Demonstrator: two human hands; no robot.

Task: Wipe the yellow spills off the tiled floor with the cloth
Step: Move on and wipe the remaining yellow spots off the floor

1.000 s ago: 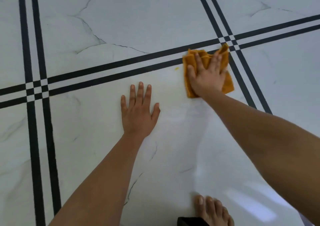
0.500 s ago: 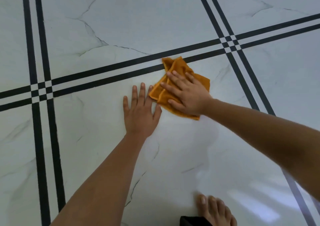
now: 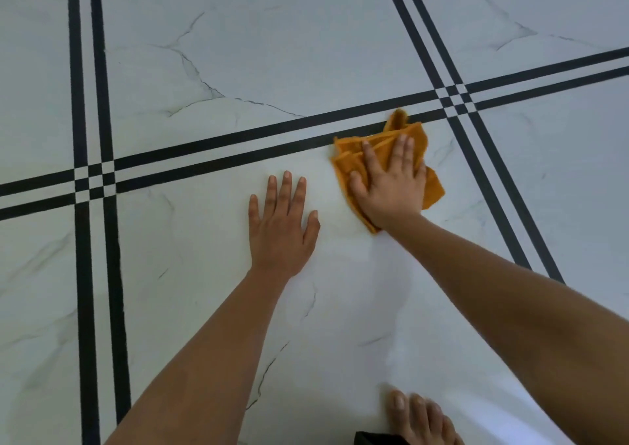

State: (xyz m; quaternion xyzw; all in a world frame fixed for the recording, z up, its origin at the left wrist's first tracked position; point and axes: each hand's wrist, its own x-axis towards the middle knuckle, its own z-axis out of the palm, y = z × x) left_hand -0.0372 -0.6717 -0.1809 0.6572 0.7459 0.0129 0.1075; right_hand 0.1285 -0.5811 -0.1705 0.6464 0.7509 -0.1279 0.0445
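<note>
Orange and crumpled, the cloth lies under your right hand, a bit right of the middle of the frame. Your right hand is spread flat on it, fingers wide, pressing it to the floor. Its top corner touches a black stripe. Your left hand rests flat and open on the white tile, just left of the cloth.

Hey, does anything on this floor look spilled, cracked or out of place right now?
Nothing stands out. No yellow spill is visible on the tiled floor; the dark thin lines look like marble veining, not cracks. The right hand presses the crumpled orange cloth flat; the left hand braces beside it.
</note>
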